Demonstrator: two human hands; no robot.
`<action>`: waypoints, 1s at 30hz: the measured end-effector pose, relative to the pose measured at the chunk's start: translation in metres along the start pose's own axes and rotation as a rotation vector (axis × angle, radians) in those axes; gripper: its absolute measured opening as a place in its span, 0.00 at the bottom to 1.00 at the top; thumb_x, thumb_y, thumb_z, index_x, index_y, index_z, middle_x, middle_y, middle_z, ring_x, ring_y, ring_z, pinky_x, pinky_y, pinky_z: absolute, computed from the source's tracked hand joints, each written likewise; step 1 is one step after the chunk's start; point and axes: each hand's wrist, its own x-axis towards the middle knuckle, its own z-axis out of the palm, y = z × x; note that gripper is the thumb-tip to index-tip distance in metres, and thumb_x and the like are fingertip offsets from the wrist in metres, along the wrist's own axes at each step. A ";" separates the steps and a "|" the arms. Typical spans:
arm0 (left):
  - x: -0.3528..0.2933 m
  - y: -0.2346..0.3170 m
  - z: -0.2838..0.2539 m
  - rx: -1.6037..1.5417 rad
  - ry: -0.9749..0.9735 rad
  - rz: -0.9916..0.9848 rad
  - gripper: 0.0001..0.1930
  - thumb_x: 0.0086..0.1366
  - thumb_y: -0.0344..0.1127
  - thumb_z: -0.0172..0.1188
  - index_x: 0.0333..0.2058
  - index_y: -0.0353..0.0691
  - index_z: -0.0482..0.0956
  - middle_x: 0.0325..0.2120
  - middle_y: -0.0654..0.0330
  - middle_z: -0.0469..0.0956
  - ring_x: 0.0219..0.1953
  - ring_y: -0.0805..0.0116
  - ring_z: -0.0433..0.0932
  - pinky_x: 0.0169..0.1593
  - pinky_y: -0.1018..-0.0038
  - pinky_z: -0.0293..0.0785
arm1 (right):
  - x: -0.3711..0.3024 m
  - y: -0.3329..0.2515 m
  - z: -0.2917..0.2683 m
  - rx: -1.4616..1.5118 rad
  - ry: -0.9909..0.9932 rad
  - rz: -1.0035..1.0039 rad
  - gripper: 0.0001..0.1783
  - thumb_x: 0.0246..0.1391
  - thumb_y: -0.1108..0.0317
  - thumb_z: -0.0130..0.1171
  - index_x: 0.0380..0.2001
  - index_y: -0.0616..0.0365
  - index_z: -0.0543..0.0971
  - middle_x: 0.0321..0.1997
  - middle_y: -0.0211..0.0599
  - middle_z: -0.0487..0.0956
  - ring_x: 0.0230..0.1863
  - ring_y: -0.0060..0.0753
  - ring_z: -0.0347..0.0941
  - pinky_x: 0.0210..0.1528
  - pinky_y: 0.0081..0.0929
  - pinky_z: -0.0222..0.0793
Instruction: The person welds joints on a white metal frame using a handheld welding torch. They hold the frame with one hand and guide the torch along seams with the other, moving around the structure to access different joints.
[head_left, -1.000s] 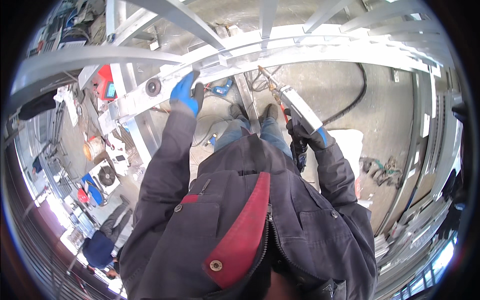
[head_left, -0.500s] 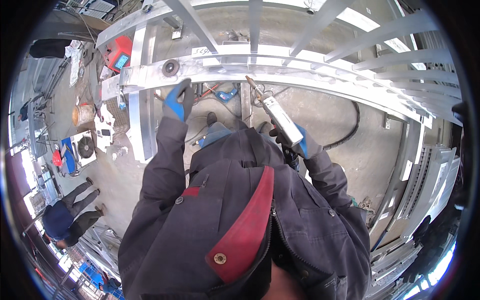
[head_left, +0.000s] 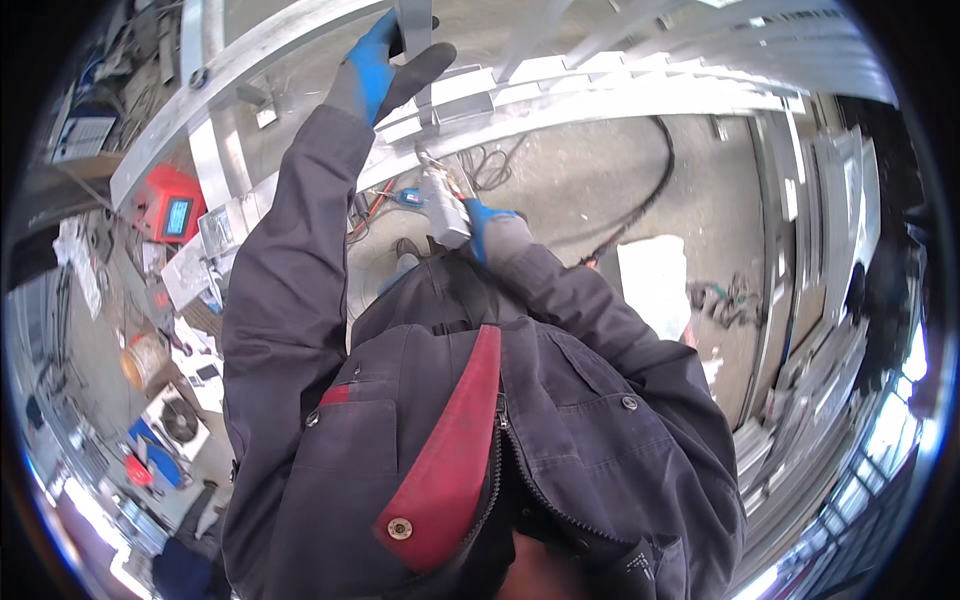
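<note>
In a blue and dark grey glove, my left hand (head_left: 376, 78) reaches to the far side and grips an upright metal bar (head_left: 414, 32) of a pale metal frame. Its thumb crosses in front of the bar and fingertips show past the other side. My right hand (head_left: 492, 232), gloved alike, is closed around a silver-white welding gun (head_left: 446, 212) with a narrow nozzle. That nozzle points away from me, at the near rail (head_left: 530, 118) of the frame, close to the bar's foot. Whether the tip touches the metal I cannot tell.
A red machine with a lit display (head_left: 168, 205) stands at the left. A thick black hose (head_left: 660, 170) curves over the floor at the right. Blue and red tools (head_left: 408, 197) lie beyond my feet. Metal profiles (head_left: 800, 420) are stacked at the right.
My left hand has gone from hanging free near the rail to gripping the bar farther off. My right hand has moved the welding gun left, toward the bar's foot. The view has shifted.
</note>
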 end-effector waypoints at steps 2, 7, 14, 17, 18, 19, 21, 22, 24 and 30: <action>0.005 -0.012 0.004 -0.155 0.034 -0.075 0.32 0.61 0.39 0.74 0.60 0.33 0.72 0.51 0.51 0.80 0.54 0.64 0.78 0.58 0.69 0.76 | 0.012 -0.028 0.014 -0.022 0.025 0.051 0.30 0.55 0.57 0.61 0.59 0.58 0.72 0.38 0.56 0.84 0.39 0.60 0.82 0.42 0.52 0.76; 0.020 -0.043 0.012 -0.350 0.058 -0.027 0.20 0.60 0.29 0.75 0.50 0.34 0.81 0.40 0.59 0.84 0.43 0.71 0.82 0.49 0.74 0.80 | 0.032 -0.072 0.026 -0.058 0.037 0.153 0.28 0.55 0.60 0.60 0.57 0.59 0.73 0.37 0.52 0.84 0.38 0.56 0.83 0.41 0.50 0.76; 0.022 -0.061 0.012 -0.874 -0.078 -0.070 0.28 0.51 0.12 0.66 0.54 0.26 0.74 0.42 0.52 0.80 0.44 0.64 0.81 0.48 0.75 0.79 | 0.056 -0.089 0.036 -0.040 0.059 0.275 0.29 0.58 0.51 0.62 0.55 0.60 0.74 0.36 0.52 0.84 0.38 0.56 0.83 0.40 0.48 0.77; 0.026 -0.063 0.009 -1.052 -0.185 -0.090 0.35 0.42 0.05 0.58 0.55 0.23 0.71 0.43 0.51 0.76 0.44 0.63 0.79 0.44 0.77 0.76 | 0.062 -0.089 0.044 -0.033 0.070 0.312 0.29 0.59 0.51 0.62 0.55 0.60 0.74 0.36 0.51 0.84 0.36 0.55 0.83 0.39 0.47 0.77; 0.028 -0.064 0.006 -1.102 -0.254 -0.085 0.36 0.40 0.05 0.57 0.55 0.23 0.71 0.42 0.51 0.75 0.44 0.63 0.78 0.43 0.77 0.75 | 0.064 -0.089 0.046 -0.044 0.103 0.301 0.28 0.59 0.51 0.62 0.55 0.60 0.74 0.35 0.51 0.84 0.36 0.55 0.83 0.38 0.47 0.77; 0.029 -0.063 0.006 -1.152 -0.324 -0.080 0.38 0.38 0.04 0.55 0.55 0.23 0.70 0.42 0.52 0.73 0.44 0.64 0.76 0.42 0.78 0.73 | 0.064 -0.090 0.049 -0.054 0.136 0.295 0.28 0.59 0.51 0.62 0.54 0.60 0.74 0.35 0.51 0.84 0.36 0.54 0.83 0.38 0.47 0.77; 0.030 -0.062 0.005 -1.139 -0.299 -0.091 0.39 0.36 0.04 0.53 0.55 0.22 0.70 0.41 0.52 0.71 0.43 0.64 0.74 0.41 0.78 0.71 | 0.067 -0.091 0.053 -0.062 0.134 0.308 0.27 0.58 0.52 0.62 0.52 0.60 0.75 0.34 0.49 0.85 0.35 0.53 0.83 0.38 0.46 0.77; 0.029 -0.062 0.005 -1.134 -0.286 -0.097 0.39 0.35 0.04 0.52 0.55 0.22 0.70 0.41 0.53 0.71 0.43 0.65 0.73 0.41 0.78 0.70 | 0.069 -0.092 0.055 -0.055 0.127 0.331 0.24 0.58 0.54 0.61 0.51 0.59 0.76 0.36 0.48 0.85 0.38 0.52 0.84 0.39 0.45 0.77; 0.028 -0.059 0.003 -1.156 -0.312 -0.101 0.38 0.37 0.04 0.53 0.55 0.23 0.70 0.41 0.53 0.71 0.43 0.65 0.74 0.42 0.78 0.71 | 0.074 -0.093 0.058 -0.045 0.115 0.374 0.19 0.57 0.60 0.60 0.49 0.55 0.78 0.41 0.46 0.85 0.42 0.50 0.84 0.43 0.44 0.79; 0.025 -0.057 0.003 -0.958 -0.276 -0.050 0.35 0.44 0.07 0.59 0.56 0.24 0.70 0.43 0.53 0.75 0.46 0.64 0.78 0.47 0.77 0.75 | 0.082 -0.087 0.070 -0.086 0.158 0.338 0.22 0.58 0.52 0.61 0.45 0.58 0.76 0.32 0.51 0.85 0.34 0.53 0.84 0.36 0.45 0.77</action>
